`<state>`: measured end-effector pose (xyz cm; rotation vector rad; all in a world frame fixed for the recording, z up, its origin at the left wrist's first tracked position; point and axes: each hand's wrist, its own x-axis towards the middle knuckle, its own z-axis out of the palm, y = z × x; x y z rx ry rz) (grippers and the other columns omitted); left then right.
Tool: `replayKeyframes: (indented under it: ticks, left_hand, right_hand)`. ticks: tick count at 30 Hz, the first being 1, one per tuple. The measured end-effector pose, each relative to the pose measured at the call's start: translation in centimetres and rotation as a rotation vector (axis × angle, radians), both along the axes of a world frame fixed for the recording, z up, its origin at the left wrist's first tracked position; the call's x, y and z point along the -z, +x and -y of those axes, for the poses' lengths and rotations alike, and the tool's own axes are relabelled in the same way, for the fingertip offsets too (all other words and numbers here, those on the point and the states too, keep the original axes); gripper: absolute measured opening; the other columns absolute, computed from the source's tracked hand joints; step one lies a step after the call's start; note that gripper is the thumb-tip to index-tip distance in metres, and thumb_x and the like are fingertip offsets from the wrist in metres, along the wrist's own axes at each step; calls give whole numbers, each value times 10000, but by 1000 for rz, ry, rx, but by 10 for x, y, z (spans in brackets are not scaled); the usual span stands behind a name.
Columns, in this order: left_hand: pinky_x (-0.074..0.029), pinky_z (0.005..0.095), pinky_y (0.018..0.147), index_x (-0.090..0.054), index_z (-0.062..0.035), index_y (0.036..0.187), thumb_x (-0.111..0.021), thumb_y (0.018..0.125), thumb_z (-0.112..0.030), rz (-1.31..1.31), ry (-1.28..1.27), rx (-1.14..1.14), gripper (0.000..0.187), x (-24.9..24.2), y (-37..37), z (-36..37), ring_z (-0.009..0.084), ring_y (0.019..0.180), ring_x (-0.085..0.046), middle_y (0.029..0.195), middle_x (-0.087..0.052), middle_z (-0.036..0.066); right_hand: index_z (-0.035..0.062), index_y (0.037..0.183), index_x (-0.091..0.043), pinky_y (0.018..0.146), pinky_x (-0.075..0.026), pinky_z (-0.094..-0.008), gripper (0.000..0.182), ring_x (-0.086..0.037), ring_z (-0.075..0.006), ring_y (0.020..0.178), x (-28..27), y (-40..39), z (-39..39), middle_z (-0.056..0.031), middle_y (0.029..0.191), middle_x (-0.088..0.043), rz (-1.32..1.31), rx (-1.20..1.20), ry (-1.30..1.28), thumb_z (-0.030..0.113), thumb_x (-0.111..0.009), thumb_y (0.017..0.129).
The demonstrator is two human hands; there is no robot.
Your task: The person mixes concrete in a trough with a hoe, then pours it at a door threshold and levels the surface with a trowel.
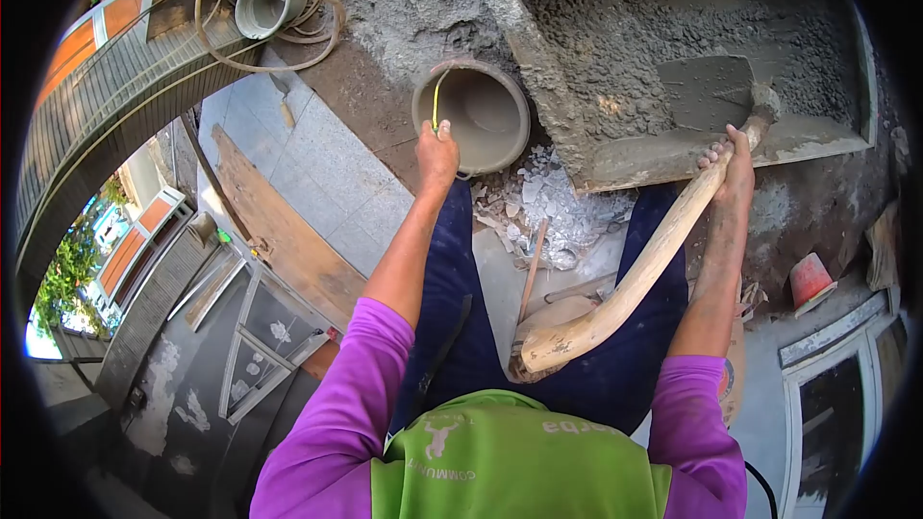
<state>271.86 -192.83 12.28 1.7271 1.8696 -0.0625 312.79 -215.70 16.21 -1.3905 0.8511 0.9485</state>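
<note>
My left hand is closed around the thin yellow-green handle of a grey bucket. The bucket stands upright in front of my left leg, its inside smeared with grey residue. My right hand grips the upper part of a long, curved wooden hoe handle, whose thick butt end lies back between my thighs. Its broad flat blade rests in wet grey mortar, which covers the floor of a mixing trough at the upper right.
Pale rubble lies between bucket and trough. A trowel is on the tiles at left, below a looped hose and a small pail. Long wooden boards stretch along the left; a red pot-like container stands at right.
</note>
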Motion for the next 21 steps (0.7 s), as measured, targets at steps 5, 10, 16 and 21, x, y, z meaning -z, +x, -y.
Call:
replayKeyframes:
  ticks: [5,10,16,21]
  left_hand:
    - [-503,483,706,-553,25,1019,-544,1011,-209,126,-133,-151,234,31,-31,21,426,747,-632,813,-637,266]
    - [-509,352,471,-528,5,999,-504,1036,-213,188,-217,-305,223,10,-25,36,211,486,-552,680,-548,108]
    - [-518,294,421,-505,4,1026,-451,1056,-209,328,-214,-390,221,-8,-13,64,136,453,-522,664,-514,46]
    - [-514,298,450,-499,6,1075,-454,1056,-217,387,-224,-422,228,15,-3,61,164,469,-559,740,-594,91]
  right_hand:
    - [104,836,-485,468,-448,-299,259,-483,-140,522,7,-6,-3,-15,665,-458,-12,-18,16,245,-700,874]
    - [103,839,-480,478,-451,-306,253,-479,-140,526,9,-2,-4,-18,665,-458,30,-7,-6,234,-693,873]
    - [95,882,-471,480,-448,-308,251,-471,-144,537,28,17,14,-23,691,-465,41,32,18,214,-692,864]
    - [82,920,-461,474,-448,-314,262,-476,-154,544,33,32,22,-43,734,-463,51,26,-5,203,-686,866]
